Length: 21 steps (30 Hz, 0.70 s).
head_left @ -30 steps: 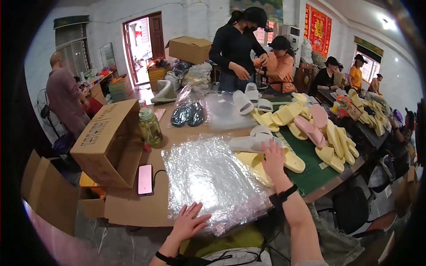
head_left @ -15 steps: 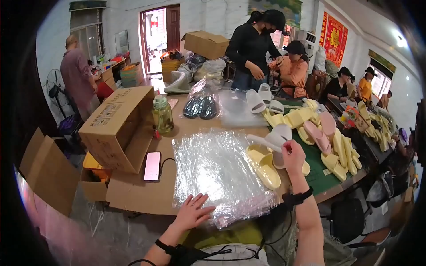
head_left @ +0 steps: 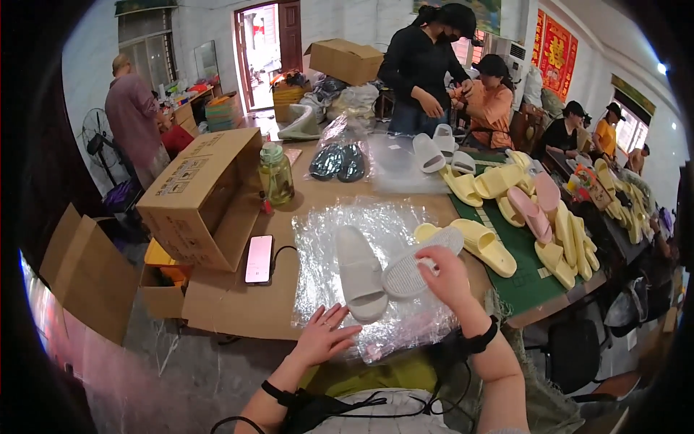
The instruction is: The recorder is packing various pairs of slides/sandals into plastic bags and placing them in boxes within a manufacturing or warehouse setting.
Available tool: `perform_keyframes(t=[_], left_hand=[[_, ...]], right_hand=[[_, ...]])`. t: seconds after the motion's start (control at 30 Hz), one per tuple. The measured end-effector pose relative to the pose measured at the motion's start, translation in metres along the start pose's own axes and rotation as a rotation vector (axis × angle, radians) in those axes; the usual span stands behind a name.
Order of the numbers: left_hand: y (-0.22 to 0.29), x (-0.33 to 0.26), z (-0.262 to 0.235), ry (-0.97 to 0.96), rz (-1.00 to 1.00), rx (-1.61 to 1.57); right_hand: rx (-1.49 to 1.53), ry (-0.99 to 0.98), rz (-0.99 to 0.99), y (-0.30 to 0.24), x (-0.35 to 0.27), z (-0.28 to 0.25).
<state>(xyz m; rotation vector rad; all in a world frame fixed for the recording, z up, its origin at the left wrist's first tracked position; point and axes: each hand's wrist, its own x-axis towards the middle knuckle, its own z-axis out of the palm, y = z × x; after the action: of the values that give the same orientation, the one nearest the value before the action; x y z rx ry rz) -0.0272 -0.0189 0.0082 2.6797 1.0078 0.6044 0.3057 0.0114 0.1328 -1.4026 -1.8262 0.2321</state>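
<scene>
My left hand lies with fingers spread on the near left edge of a stack of clear plastic bags. One light grey slide slipper rests on the bags, strap end toward me, just beyond my left fingertips. My right hand pinches the edge of a second light grey slipper, tilted with its ribbed sole showing. Behind that slipper, yellow slippers lie partly covered.
An open cardboard box, a green-tinted bottle and a phone with a cable stand left. Bagged dark slippers lie beyond. Yellow and pink slippers pile on a green mat at right. Several people work farther back.
The grey slippers have come from the right-hand pile onto the bags; one now lies there, the other is in my right hand. My left hand stays on the bags. The view has shifted slightly.
</scene>
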Motion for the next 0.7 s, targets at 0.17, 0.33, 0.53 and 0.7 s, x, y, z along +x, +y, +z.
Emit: perform_keyframes(t=[0.17, 0.33, 0.53, 0.7], left_hand=[[-0.002, 0.0, -0.002, -0.031, -0.008, 0.04], [-0.002, 0.0, -0.003, -0.042, -0.01, 0.032], [-0.001, -0.005, -0.001, -0.052, -0.014, 0.042], [0.002, 0.0, -0.001, -0.043, -0.015, 0.06]], right_hand=[[-0.283, -0.189, -0.059, 0.052, 0.004, 0.0], [-0.588, -0.455, -0.156, 0.061, 0.015, 0.011], [-0.603, -0.512, -0.11, 0.038, 0.006, 0.03], [-0.437, -0.493, -0.281, 0.052, 0.014, 0.021]])
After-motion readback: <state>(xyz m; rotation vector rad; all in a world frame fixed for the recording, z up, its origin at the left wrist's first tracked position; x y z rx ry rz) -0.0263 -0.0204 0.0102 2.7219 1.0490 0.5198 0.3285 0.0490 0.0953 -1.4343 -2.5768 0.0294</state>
